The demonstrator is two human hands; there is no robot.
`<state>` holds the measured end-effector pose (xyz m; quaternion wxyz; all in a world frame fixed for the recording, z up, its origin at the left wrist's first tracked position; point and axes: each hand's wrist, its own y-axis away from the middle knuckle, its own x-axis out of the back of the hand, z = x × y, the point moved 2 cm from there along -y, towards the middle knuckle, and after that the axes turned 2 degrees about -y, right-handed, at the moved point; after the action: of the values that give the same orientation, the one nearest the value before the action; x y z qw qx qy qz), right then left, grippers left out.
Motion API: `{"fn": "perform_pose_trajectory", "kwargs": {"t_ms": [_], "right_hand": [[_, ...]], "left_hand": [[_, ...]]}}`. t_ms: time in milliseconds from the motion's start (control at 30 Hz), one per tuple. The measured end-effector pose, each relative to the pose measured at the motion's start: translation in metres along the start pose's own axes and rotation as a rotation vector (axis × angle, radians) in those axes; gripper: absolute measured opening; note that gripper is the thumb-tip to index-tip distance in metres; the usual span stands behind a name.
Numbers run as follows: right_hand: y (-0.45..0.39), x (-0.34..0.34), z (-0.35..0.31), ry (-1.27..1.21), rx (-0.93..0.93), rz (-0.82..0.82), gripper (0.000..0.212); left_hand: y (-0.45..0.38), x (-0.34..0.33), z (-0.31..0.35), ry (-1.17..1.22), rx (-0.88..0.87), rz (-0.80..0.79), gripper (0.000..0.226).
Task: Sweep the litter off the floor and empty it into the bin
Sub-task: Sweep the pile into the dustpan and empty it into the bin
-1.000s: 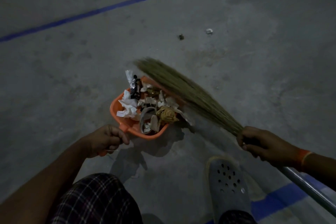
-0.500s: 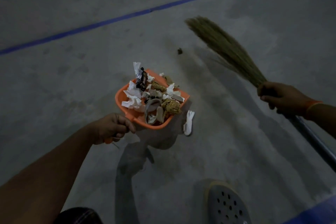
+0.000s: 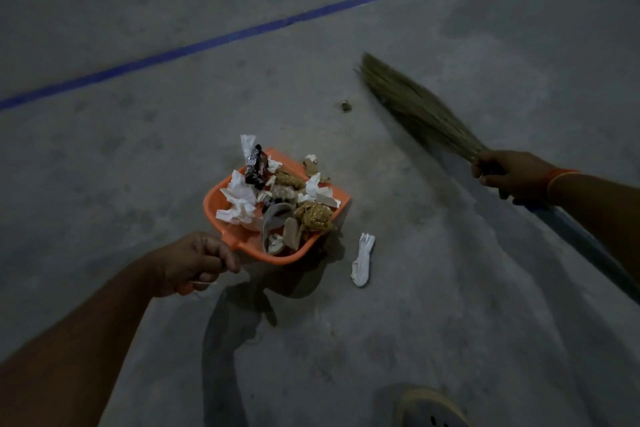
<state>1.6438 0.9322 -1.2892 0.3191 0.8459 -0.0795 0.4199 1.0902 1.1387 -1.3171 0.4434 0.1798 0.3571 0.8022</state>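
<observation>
Lower left of frame: left hand (image 3: pixel 194 262) clenched round the orange handle of the dustpan (image 3: pixel 221 199), forearm running in from the bottom-left corner. Centre of frame: dustpan heaped with litter (image 3: pixel 277 198), crumpled white tissue, a dark shiny wrapper, brown scraps, a grey curved strip; whether resting on the concrete floor (image 3: pixel 138 156) or held just above it, could not tell. Dark shadow cast below it. Blue painted line (image 3: pixel 242 35) crossing the floor diagonally from middle left to upper right. Just right of the dustpan, apart from it: one white crumpled piece (image 3: pixel 363 258) lying loose on the floor. Above and right of centre: small dark scrap (image 3: pixel 346 106) on the floor, near the tip of the broom (image 3: pixel 415 107). Broom's straw head blurred, slanting from upper centre down to the right; contact with the floor not clear. Right edge: right hand (image 3: pixel 509 177) gripping the broom where the straw meets the metal shaft, orange band (image 3: pixel 557 180) at the wrist. Bottom right: toe of a pale perforated shoe (image 3: pixel 429 407), partly cut off.
</observation>
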Motion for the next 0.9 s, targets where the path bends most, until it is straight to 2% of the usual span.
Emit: {"fn": "perform_pose_trajectory", "kwargs": {"t_ms": [300, 467, 700, 900], "right_hand": [[0.019, -0.023, -0.016, 0.210, 0.176, -0.082, 0.011], [0.057, -0.053, -0.020, 0.265, 0.307, -0.127, 0.030], [0.148, -0.094, -0.023, 0.160, 0.359, -0.115, 0.024], [0.247, -0.121, -0.013, -0.024, 0.265, -0.060, 0.027]], "left_hand": [[0.001, -0.008, -0.021, 0.021, 0.001, -0.001, 0.020], [0.016, -0.014, -0.023, -0.042, -0.010, -0.037, 0.021], [0.052, -0.008, -0.037, -0.094, 0.000, -0.030, 0.020], [0.074, 0.003, -0.070, -0.065, 0.024, -0.037, 0.019]]}}
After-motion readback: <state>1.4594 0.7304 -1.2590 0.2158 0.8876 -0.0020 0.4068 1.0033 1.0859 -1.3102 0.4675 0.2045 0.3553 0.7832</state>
